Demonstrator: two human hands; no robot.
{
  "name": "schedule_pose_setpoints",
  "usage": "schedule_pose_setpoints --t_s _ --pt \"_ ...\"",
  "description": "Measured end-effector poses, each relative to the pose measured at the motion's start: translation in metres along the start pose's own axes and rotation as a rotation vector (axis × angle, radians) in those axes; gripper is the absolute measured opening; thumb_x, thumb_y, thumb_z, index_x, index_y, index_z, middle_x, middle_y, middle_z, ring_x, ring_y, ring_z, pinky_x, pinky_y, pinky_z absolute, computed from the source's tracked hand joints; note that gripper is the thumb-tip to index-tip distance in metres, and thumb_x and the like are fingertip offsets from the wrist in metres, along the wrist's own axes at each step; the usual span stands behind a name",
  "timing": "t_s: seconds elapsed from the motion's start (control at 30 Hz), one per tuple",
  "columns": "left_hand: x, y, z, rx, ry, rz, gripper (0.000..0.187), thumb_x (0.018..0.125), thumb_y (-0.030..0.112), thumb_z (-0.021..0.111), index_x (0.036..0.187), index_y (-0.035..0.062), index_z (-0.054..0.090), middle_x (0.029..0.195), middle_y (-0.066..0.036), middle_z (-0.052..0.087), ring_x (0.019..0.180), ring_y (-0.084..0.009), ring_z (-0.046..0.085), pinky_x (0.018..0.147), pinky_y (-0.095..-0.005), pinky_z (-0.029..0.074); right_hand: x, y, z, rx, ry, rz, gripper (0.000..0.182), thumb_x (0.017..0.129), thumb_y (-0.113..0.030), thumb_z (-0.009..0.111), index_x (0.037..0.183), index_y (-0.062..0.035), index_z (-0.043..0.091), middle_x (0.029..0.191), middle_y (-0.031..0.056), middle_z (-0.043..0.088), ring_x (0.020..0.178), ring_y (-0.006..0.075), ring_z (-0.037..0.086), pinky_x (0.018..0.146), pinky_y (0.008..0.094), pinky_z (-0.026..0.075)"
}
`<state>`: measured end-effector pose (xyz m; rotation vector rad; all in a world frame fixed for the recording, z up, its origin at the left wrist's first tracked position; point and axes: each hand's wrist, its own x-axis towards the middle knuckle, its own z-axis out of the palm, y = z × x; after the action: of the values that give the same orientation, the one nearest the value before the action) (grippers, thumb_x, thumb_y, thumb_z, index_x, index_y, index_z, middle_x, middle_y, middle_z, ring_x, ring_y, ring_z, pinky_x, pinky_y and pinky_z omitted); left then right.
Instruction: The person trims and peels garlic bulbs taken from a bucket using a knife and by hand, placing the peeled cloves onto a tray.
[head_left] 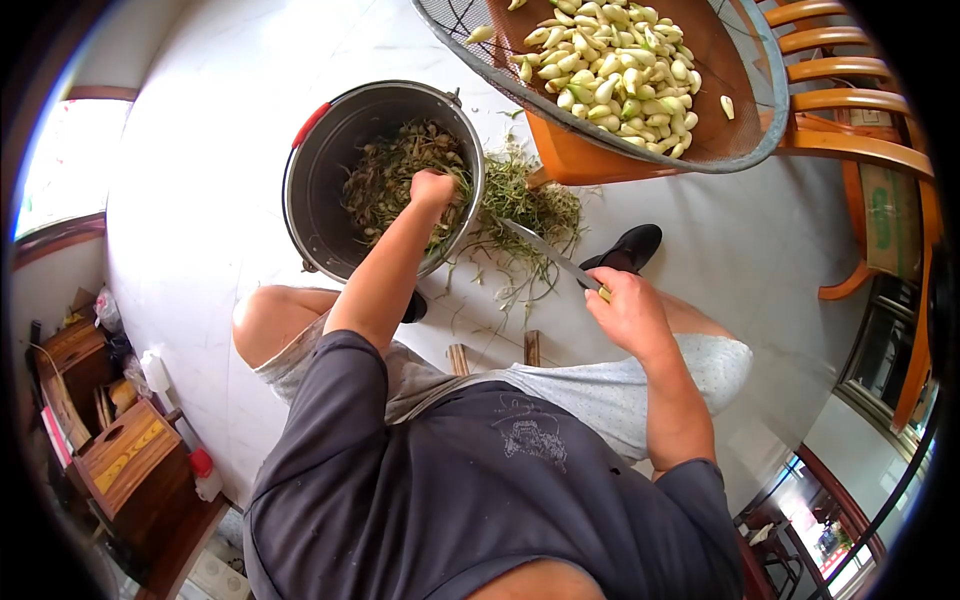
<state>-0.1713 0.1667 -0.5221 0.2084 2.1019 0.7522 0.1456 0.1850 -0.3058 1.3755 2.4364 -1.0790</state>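
My left hand [432, 188] reaches down into a grey metal bucket [305, 215] with a red grip on its bail. It is in among small untrimmed bulbs [390, 170] with dry skins and stalks; its fingers point down and are hidden. To the right, my right hand [630, 310] is closed round the yellowish handle of a long knife [545, 248]. The blade points up and left toward the bucket's rim. Beneath the knife tip, a pile of cut green stalks and roots [540, 205] lies on the floor against the bucket.
A round mesh sieve [715, 160] with many pale peeled bulbs [620, 75] rests on an orange stool [570, 150] at the upper right. Beside it stands a wooden chair [850, 100]. A wooden cabinet [130, 450] is at the lower left. My black shoe [635, 245] is near the stalks.
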Motion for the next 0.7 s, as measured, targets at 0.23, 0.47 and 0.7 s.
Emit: schedule_pose_setpoints --t_s 0.23,0.47,0.7 --pt "-0.053 -0.003 -0.058 -0.547 -0.128 0.155 0.020 0.081 0.004 0.061 0.100 -0.0021 0.059 0.079 -0.008 0.061 0.062 -0.0138 0.060 0.057 -0.0268 0.055 -0.008 -0.005 -0.005 0.030 0.031 -0.018 0.029 0.079 -0.021 0.057 0.103 -0.0066 0.066 0.087 0.0200 0.066 0.083 0.0361 0.064 0.075 0.0425 0.051" --pt "-0.142 0.023 -0.092 -0.337 -0.213 0.494 0.018 0.082 0.010 0.068 0.094 -0.0005 0.060 0.074 -0.004 0.063 0.060 -0.0082 0.057 0.056 -0.0209 0.050 -0.016 -0.016 -0.003 0.170 0.264 -0.217 0.026 0.080 -0.018 0.059 0.102 -0.0087 0.067 0.087 0.0186 0.065 0.078 0.0345 0.063 0.071 0.0415 0.050" --pt "-0.206 0.027 -0.064 -0.270 -0.288 0.604 0.015 0.082 0.012 0.071 0.090 0.0014 0.063 0.069 0.001 0.060 0.056 -0.0046 0.052 0.050 -0.0211 0.045 -0.023 -0.032 0.010 0.146 0.459 -0.433 0.021 0.077 -0.012 0.064 0.098 -0.0136 0.066 0.075 0.0082 0.061 0.065 0.0286 0.060 0.058 0.0373 0.049"
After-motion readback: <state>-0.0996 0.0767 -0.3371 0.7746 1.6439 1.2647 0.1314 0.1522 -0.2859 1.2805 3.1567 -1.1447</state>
